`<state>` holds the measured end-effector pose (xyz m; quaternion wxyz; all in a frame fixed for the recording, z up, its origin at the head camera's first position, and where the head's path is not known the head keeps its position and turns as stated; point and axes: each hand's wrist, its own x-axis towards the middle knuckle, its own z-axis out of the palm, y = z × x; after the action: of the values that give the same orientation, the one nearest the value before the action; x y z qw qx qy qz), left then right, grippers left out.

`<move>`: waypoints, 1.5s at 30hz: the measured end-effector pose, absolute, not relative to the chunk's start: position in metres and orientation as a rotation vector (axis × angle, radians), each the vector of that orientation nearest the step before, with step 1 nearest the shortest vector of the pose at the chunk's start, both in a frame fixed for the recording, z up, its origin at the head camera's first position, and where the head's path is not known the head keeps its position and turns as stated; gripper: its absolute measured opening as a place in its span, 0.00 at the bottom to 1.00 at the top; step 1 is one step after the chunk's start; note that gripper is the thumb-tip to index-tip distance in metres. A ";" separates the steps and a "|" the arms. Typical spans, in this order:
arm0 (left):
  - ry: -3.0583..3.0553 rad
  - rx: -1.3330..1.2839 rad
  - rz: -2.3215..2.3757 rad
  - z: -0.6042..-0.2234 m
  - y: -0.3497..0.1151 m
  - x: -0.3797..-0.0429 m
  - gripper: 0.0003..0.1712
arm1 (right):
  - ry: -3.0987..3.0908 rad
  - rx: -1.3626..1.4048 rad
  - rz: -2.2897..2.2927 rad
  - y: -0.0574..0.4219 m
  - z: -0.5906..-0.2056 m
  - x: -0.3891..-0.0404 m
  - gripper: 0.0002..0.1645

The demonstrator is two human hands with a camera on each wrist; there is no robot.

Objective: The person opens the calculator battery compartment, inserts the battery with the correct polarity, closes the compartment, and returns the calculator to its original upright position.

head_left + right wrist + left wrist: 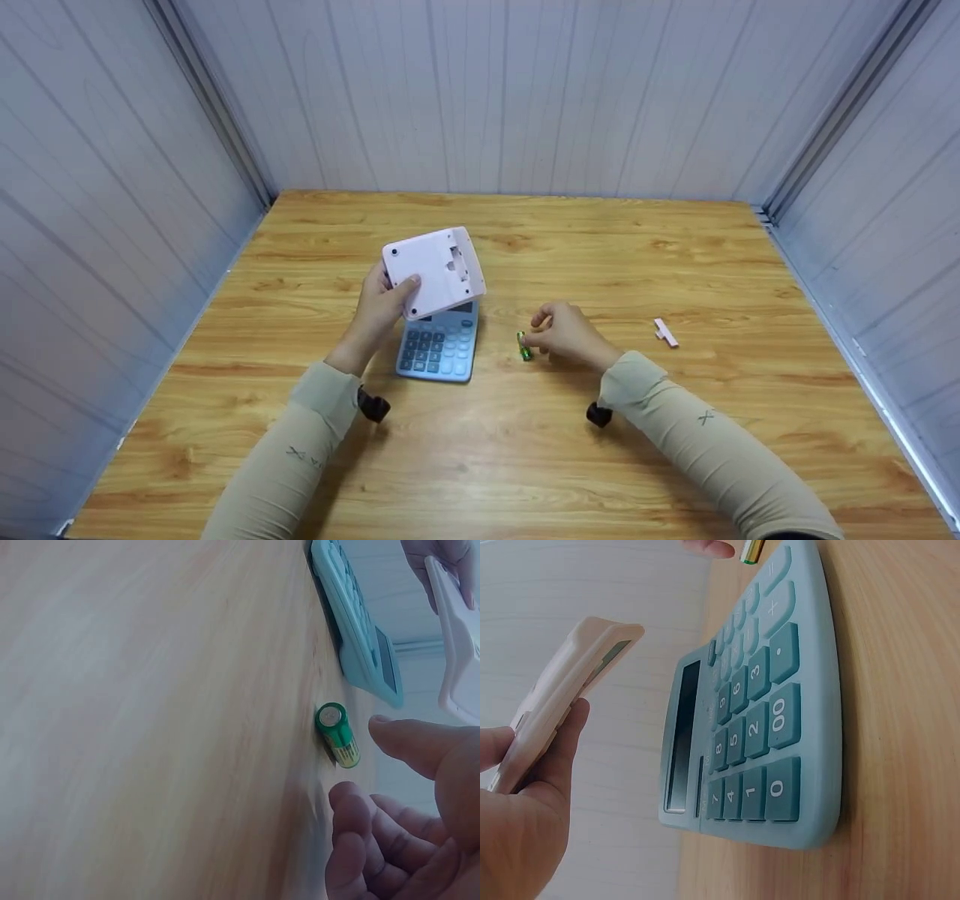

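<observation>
My left hand (382,300) grips a pale pink calculator (431,270), thumb on its back and fingers underneath. The calculator's underside faces up, and its battery compartment is uncovered. Below it a light blue calculator (439,349) lies face up on the table, its top end partly hidden in the head view. A green battery (339,736) lies on the wood to the right of the blue calculator. Right beside the battery is my right hand (566,334); in the right wrist view a gap shows between its thumb and fingers, and they hold nothing.
A small pink battery cover (665,333) lies on the wooden table (480,465), to the right of my right hand. Pale panel walls (495,97) stand along the table's back and both sides.
</observation>
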<state>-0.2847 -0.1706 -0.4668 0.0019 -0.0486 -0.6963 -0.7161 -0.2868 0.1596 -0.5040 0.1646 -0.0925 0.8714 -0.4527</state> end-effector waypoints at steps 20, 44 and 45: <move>-2.182 -0.157 -2.230 -0.469 -0.171 -0.286 0.26 | 2.574 -0.307 -1.106 0.142 -0.505 -0.290 0.14; -2.202 -0.136 -2.257 -0.462 -0.163 -0.286 0.26 | 2.715 -0.399 -1.019 0.141 -0.506 -0.295 0.09; -2.204 -0.136 -2.257 -0.462 -0.162 -0.286 0.26 | 2.716 -0.397 -1.035 0.142 -0.506 -0.295 0.09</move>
<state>-0.2860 -0.1620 -0.4619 -0.0079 -0.0431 -0.6980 -0.7147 -0.2954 0.1419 -0.5058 0.1039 -0.1345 0.9208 -0.3510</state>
